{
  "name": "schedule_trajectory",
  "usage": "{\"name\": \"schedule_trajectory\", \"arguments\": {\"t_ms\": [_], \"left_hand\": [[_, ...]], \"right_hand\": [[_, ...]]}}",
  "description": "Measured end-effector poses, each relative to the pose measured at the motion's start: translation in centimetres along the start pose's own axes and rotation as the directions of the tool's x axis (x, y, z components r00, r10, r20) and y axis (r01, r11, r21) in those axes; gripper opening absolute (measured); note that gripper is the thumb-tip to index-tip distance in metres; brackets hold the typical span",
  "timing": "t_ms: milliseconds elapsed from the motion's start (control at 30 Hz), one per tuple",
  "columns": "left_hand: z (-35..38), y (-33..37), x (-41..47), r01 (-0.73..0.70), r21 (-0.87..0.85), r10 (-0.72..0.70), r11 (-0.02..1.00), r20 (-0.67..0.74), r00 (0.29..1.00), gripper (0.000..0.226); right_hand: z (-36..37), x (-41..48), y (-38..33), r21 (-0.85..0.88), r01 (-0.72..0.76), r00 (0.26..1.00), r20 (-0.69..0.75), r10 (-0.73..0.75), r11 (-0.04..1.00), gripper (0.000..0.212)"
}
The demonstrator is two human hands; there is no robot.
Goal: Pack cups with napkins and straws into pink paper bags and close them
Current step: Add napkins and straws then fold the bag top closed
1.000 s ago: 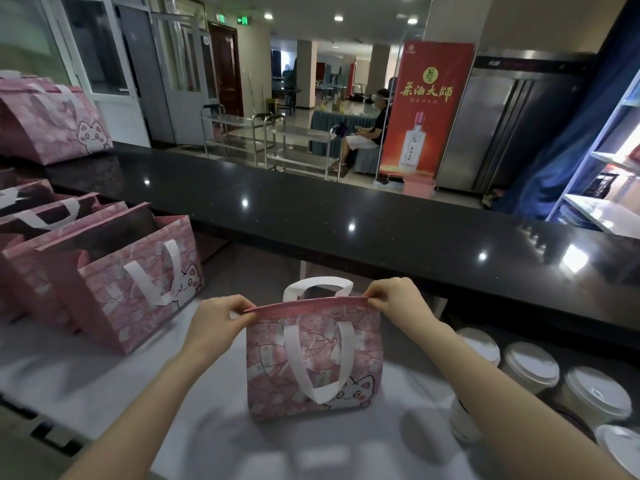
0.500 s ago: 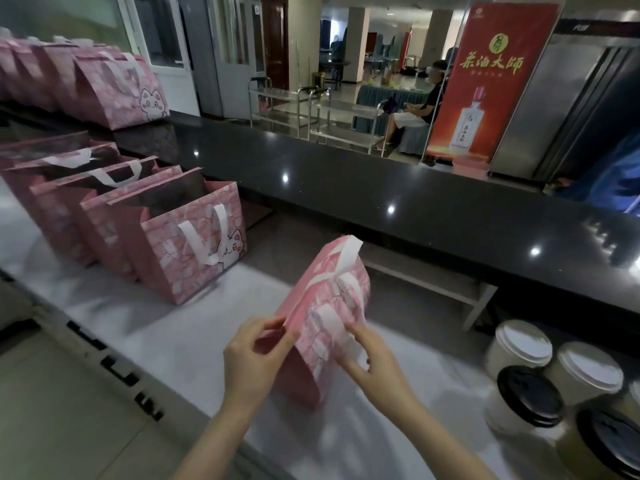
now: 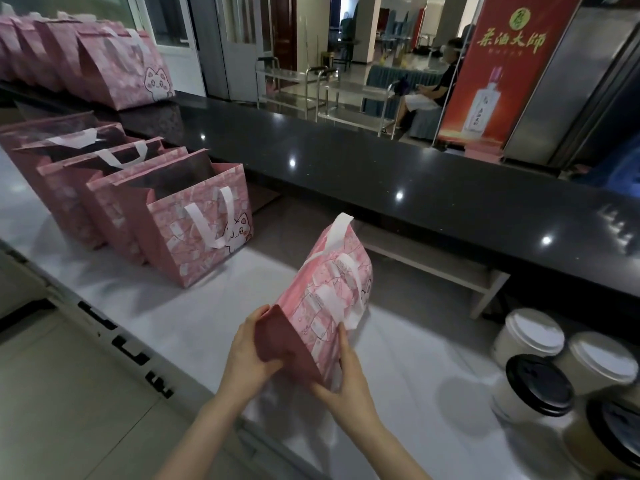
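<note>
A closed pink paper bag (image 3: 325,292) with white handles and a cat print leans tilted over the white counter (image 3: 214,317), its top pointing away from me. My left hand (image 3: 247,355) grips its dark side panel near the base. On the printed face, low down, my right hand (image 3: 346,372) holds the bag with its thumb. Several open pink bags (image 3: 194,230) stand in a row at the left. Cups with white lids (image 3: 528,336) and black lids (image 3: 538,386) stand at the right. No napkins or straws show.
A black raised counter (image 3: 415,174) runs across behind the work surface, with several closed pink bags (image 3: 114,67) on its far left end. Steel trolleys (image 3: 311,84), a seated person (image 3: 429,95) and a red banner (image 3: 498,71) lie beyond it.
The bag stood upright with both hands pinching its top edge shut; it is now turned and tilted, and both hands have slid down to its base. My view has swung left.
</note>
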State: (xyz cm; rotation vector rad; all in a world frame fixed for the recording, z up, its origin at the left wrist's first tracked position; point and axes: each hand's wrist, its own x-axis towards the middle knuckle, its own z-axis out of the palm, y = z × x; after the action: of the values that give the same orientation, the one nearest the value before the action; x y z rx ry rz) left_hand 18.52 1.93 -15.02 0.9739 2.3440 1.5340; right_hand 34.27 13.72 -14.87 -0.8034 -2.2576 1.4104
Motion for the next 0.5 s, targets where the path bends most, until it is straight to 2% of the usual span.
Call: {"name": "schedule_trajectory", "arguments": {"t_ms": [133, 300, 500], "left_hand": [[0.5, -0.3, -1.0, -0.032, -0.020, 0.032, 0.999, -0.025, 0.999, 0.090], [0.3, 0.6, -2.5, -0.070, 0.020, 0.073, 0.997, -0.142, 0.987, 0.091], [-2.4, 5.0, -1.9, -0.197, 0.134, 0.231, 0.971, -0.331, 0.915, 0.092]], "right_hand": [[-0.1, 0.2, -0.4, 0.019, 0.032, 0.999, -0.022, -0.032, 0.999, 0.098], [-0.2, 0.1, -1.6, -0.038, 0.136, 0.990, 0.049, -0.134, 0.990, 0.107], [-1.4, 1.0, -6.1, -0.013, 0.299, 0.953, -0.042, -0.299, 0.954, 0.102]]}}
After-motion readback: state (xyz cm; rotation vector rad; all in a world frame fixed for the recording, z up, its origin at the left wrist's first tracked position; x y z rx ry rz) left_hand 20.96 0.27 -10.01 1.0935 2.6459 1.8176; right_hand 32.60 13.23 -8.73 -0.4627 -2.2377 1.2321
